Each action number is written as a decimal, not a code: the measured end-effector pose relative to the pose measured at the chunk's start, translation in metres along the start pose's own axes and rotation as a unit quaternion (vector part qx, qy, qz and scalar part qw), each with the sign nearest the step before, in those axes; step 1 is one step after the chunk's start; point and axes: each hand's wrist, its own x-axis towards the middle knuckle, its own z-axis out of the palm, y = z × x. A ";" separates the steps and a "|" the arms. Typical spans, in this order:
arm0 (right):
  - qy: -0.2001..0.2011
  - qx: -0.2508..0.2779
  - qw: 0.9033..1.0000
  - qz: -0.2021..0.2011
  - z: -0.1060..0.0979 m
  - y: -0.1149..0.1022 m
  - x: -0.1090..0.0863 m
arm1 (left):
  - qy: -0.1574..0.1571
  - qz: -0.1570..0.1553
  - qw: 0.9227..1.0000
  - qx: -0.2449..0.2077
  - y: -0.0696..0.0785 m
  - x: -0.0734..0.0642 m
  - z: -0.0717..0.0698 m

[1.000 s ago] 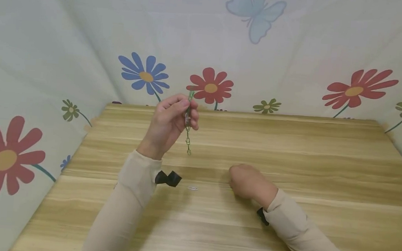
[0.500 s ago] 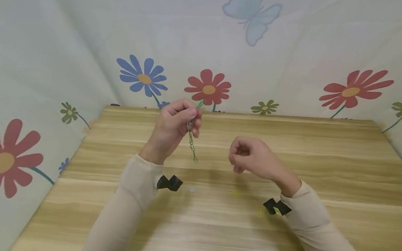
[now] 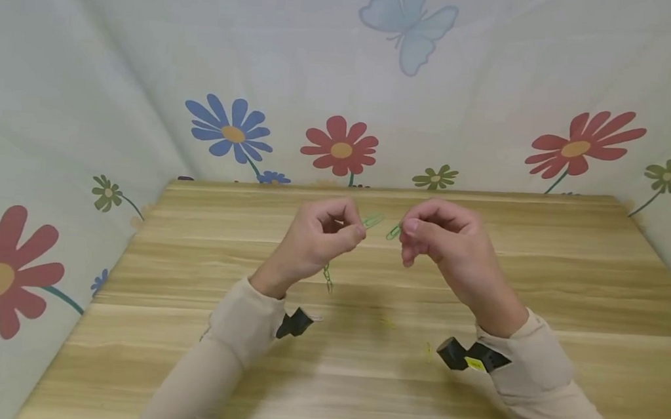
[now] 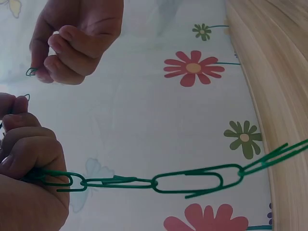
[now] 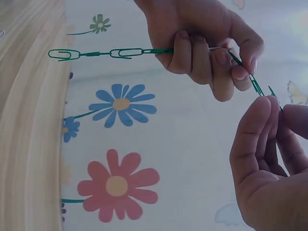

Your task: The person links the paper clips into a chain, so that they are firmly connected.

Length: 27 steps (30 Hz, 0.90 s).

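Note:
In the head view my left hand (image 3: 317, 239) pinches the top clip of a chain of green paper clips (image 3: 328, 278), and one end sticks out past the thumb toward the right. The chain's lower part hangs below that hand; the left wrist view shows its linked clips (image 4: 197, 174) up close. Across a small gap, my right hand (image 3: 454, 242) pinches a single green paper clip (image 3: 393, 232) between thumb and forefinger, its end facing the chain's top clip (image 3: 373, 221). Curled left fingers hide the middle of the chain; a bit of pale wire shows there in the right wrist view.
Two yellow paper clips, a farther one (image 3: 387, 322) and a nearer one (image 3: 428, 352), lie on the wooden table (image 3: 356, 395). A white paper clip (image 3: 317, 318) lies partly behind the left wrist camera (image 3: 295, 323). A flower-printed curtain (image 3: 288, 54) rises behind the table.
My right hand has risen from the tabletop with a green paper clip and come close to the left. The left hand has lowered and shifted right, tilting the chain's top clip toward it.

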 end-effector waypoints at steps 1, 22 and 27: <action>0.003 -0.015 1.000 -0.006 0.002 -0.002 -0.001 | -0.001 0.002 1.000 0.004 0.001 0.000 0.001; 0.026 -0.107 0.990 -0.088 0.013 -0.011 -0.004 | -0.081 -0.033 0.996 -0.004 0.004 0.002 0.006; 0.046 -0.078 0.990 -0.111 0.011 -0.012 -0.003 | -0.105 -0.069 0.992 -0.004 0.003 0.001 0.006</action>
